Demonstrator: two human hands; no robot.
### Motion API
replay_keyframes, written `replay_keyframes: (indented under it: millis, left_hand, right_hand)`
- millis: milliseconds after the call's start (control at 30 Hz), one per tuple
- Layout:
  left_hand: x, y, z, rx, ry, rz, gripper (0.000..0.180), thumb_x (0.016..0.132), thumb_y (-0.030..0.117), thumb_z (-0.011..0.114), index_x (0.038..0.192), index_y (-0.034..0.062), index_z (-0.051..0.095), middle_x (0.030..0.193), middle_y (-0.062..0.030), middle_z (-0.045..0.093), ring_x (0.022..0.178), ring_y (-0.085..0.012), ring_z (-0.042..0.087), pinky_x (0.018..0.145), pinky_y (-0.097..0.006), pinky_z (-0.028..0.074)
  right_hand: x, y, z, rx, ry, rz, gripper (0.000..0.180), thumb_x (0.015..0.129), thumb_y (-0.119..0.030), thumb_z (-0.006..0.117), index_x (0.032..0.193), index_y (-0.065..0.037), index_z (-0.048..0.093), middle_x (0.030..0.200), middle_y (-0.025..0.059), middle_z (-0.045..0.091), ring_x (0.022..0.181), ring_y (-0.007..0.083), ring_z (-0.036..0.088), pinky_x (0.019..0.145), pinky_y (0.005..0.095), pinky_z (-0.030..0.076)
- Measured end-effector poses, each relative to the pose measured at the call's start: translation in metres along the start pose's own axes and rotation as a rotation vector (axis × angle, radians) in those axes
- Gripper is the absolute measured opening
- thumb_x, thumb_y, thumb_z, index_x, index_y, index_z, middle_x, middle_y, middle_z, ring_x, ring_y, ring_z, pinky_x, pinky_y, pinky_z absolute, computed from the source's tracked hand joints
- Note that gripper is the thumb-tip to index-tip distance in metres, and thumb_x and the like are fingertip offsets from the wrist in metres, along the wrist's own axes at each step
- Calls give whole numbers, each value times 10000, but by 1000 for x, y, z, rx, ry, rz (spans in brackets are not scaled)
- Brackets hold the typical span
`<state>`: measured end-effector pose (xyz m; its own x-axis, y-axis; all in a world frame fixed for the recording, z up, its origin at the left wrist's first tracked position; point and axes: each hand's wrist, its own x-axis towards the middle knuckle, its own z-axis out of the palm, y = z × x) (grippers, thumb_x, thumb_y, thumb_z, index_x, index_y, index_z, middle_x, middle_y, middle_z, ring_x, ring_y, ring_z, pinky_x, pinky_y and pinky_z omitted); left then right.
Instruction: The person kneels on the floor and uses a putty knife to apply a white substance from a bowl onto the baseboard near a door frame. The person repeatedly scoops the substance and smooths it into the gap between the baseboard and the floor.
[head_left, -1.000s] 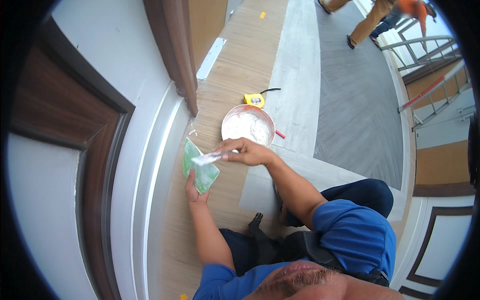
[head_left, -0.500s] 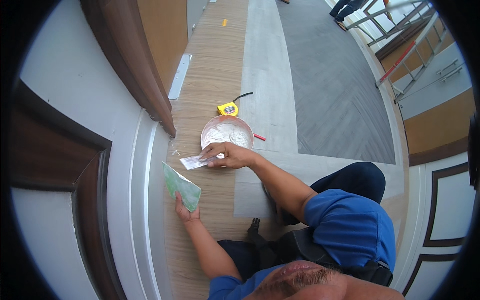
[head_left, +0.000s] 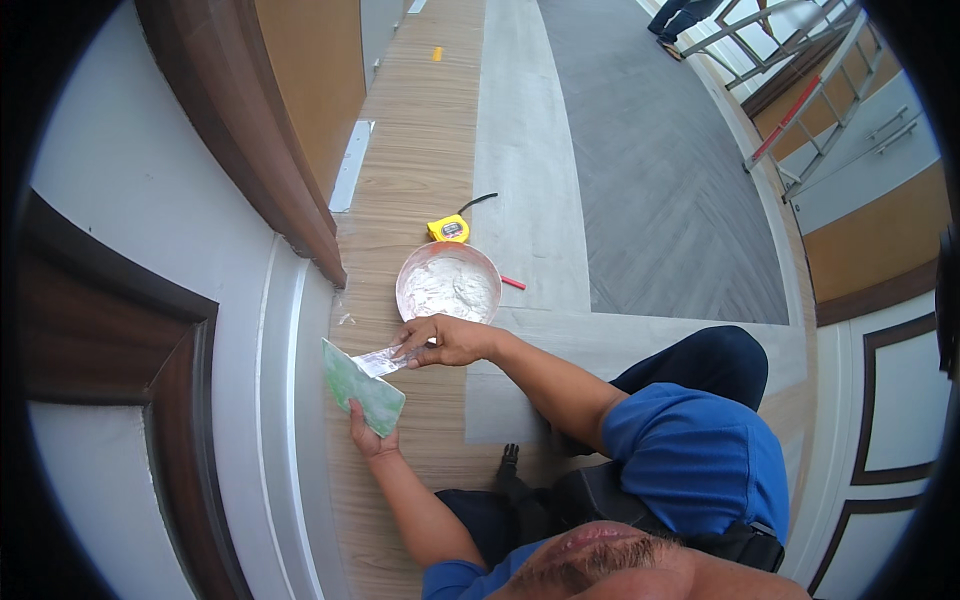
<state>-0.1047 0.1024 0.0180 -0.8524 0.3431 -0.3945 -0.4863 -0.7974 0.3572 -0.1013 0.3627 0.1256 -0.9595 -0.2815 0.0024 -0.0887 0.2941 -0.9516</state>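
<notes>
My left hand point(head_left: 372, 434) is closed on the lower end of a flat green board point(head_left: 362, 392), smeared with whitish filler. In my right hand point(head_left: 448, 341) a thin, pale putty knife point(head_left: 380, 361) is gripped between thumb and fingers. Its blade edge meets the upper right edge of the board. Just beyond my right hand stands a round tub point(head_left: 402, 283) holding white paste point(head_left: 448, 287); my wrist is close to its near rim.
Behind the tub lies a yellow tape measure point(head_left: 449, 229), with a red stick-like object point(head_left: 513, 283) beside it. A white skirting point(head_left: 285, 400) and brown door frame point(head_left: 250, 130) run along the left. A metal ladder point(head_left: 820, 110) and a person's legs point(head_left: 677, 22) are at the far right.
My right hand has come nearer and slightly left, bringing the putty knife from above the board to contact with its edge. The left hand still holds the board, slightly lower in view.
</notes>
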Motion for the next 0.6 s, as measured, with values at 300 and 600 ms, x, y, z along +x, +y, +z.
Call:
replay_keyframes:
  millis: [300, 600]
  left_hand:
    - [0, 3, -5, -31, 33, -34, 491, 927, 207, 691, 1351, 22, 528, 1284, -103, 620, 1187, -282, 579, 1044, -440, 445]
    - [2, -2, -5, 49, -45, -79, 535, 932, 226, 679, 1378, -2, 490, 1286, -143, 613, 1190, -289, 583, 1052, -457, 452]
  right_hand:
    - [3, 10, -12, 385, 209, 190, 274, 991, -251, 640, 1063, 5, 706, 882, 47, 708, 791, 97, 634, 741, 259, 529]
    - [0, 8, 9, 1027, -107, 376, 156, 944, -160, 683, 947, -4, 690, 739, 64, 686, 516, 109, 635, 427, 254, 547]
